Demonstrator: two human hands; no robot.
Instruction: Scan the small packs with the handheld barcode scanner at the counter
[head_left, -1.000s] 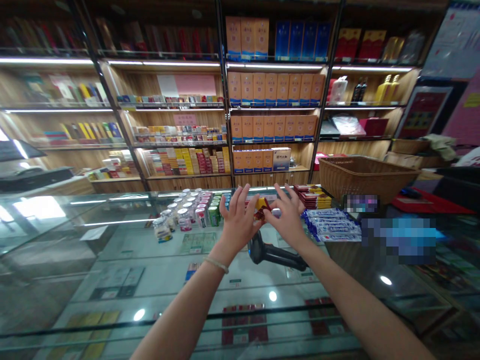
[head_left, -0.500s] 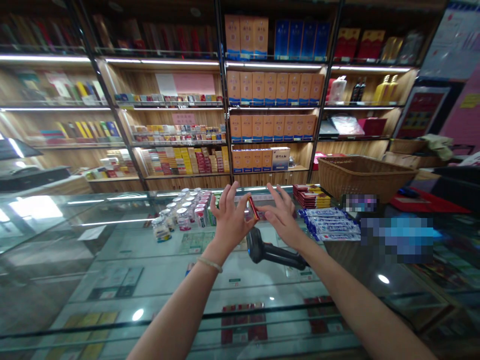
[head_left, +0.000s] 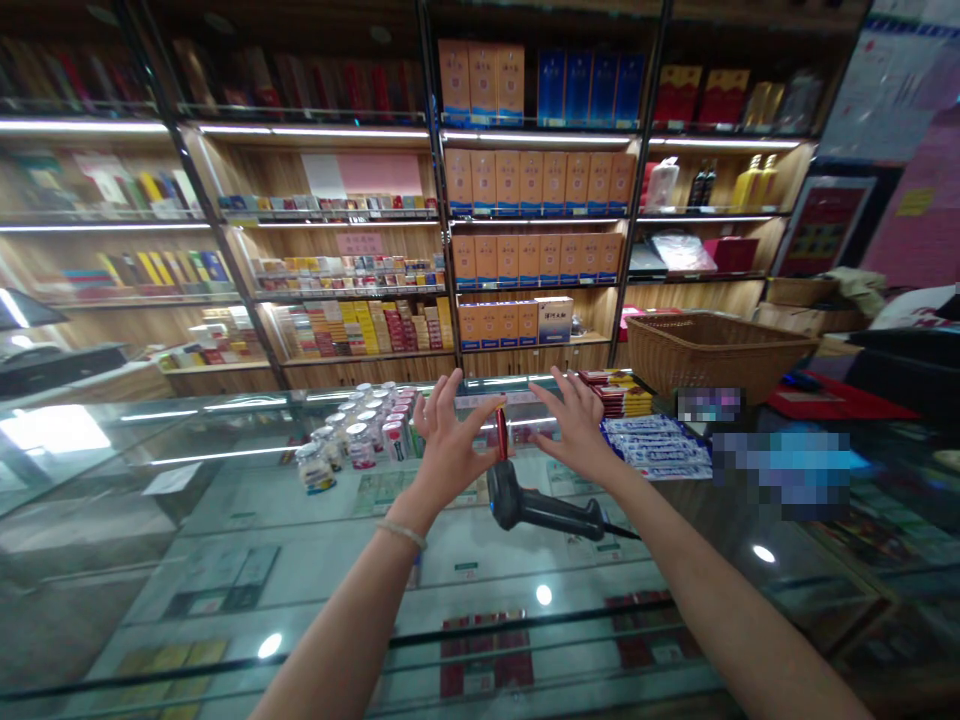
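Note:
A slim red item with gold ends (head_left: 502,432), seen narrow side on, stands upright between the thumb and index finger of my left hand (head_left: 448,440). Its exact kind does not show. My left hand's other fingers are spread upward. To the right, my right hand (head_left: 574,425) is open with its fingers apart, a gap away from the red item. Below both hands, a black handheld barcode scanner (head_left: 551,508) lies on the glass counter (head_left: 360,560), its head under the red item and its cable running right.
Jars and small packs (head_left: 356,440) stand left of my hands. Blue-and-white packets (head_left: 656,447) and red-yellow packs (head_left: 619,392) lie to the right, before a wicker basket (head_left: 712,350). Shelves of boxes (head_left: 536,260) line the back wall.
My right hand has drawn back to the right, away from the red item. In my left hand the item has turned from a slant to nearly upright. The view has shifted slightly.

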